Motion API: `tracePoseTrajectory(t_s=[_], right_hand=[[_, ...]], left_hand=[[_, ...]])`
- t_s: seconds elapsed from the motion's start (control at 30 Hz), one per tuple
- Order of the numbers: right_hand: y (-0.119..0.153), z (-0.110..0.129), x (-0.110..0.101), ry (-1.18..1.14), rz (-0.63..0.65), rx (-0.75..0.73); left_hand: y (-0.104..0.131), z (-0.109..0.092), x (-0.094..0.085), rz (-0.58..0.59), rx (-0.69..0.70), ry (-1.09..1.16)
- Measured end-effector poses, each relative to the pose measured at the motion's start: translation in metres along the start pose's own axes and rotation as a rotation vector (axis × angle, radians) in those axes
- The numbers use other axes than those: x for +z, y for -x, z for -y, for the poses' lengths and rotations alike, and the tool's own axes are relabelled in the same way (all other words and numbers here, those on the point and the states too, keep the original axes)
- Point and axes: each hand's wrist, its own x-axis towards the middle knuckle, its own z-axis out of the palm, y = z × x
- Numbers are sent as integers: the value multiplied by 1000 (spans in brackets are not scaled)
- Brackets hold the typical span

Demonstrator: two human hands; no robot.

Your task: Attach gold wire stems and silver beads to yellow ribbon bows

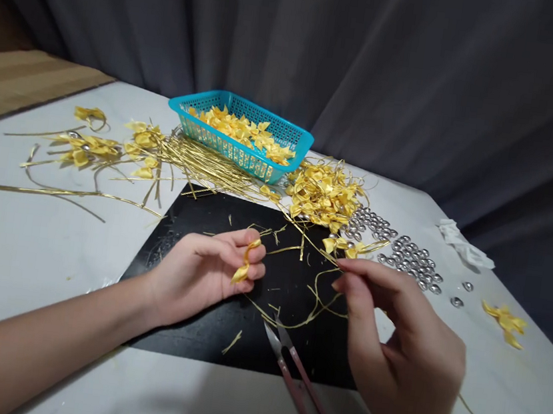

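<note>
My left hand [203, 268] is closed over the black mat, pinching a small yellow satin ribbon bow [242, 271] between thumb and fingers. Opposite it, my right hand [403, 347] has thumb and forefinger together at the end of a thin gold cord [319, 246] that runs up and left toward the pile. Between the hands a looser gold strand [310, 319] curves across the mat. Pink-handled thread snips [301, 391] lie below with their blades apart, touched by neither hand. Scraps of gold cord are scattered on the black mat [174, 335].
A blue basket [235, 151] of yellow bows stands at the back. Beside it lie gold cords [206, 161] and a heap of yellow bows [326, 189]. Silver beads [415, 261] spread to the right, near a crumpled white piece [466, 244]. More bows [86, 150] lie left.
</note>
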Motion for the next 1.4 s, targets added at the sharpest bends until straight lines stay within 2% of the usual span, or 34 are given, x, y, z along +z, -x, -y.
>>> tracePoseTrajectory(t_s=[0.1, 0.23, 0.43, 0.67, 1.0, 1.2, 1.27, 1.4], right_hand=[[0, -1, 1, 26, 22, -1], [-1, -1, 2, 49, 28, -1], [-1, -2, 1, 65, 36, -20], [1, -3, 1, 93, 39, -28], [-1, -1, 2, 92, 38, -24], [0, -3, 2, 97, 17, -22], [0, -3, 2, 96, 8, -28], [-1, -2, 2, 76, 8, -41]], left_hand=[[0, -1, 0, 56, -46, 107], [-1, 0, 1, 122, -80, 108], [-1, 3, 4, 127, -24, -72], [2, 3, 1, 244, -48, -353], [1, 7, 1, 160, -8, -368], [0, 13, 0, 90, 185, -623], [-1, 15, 0, 100, 191, -671], [-3, 16, 1, 77, 116, -496]])
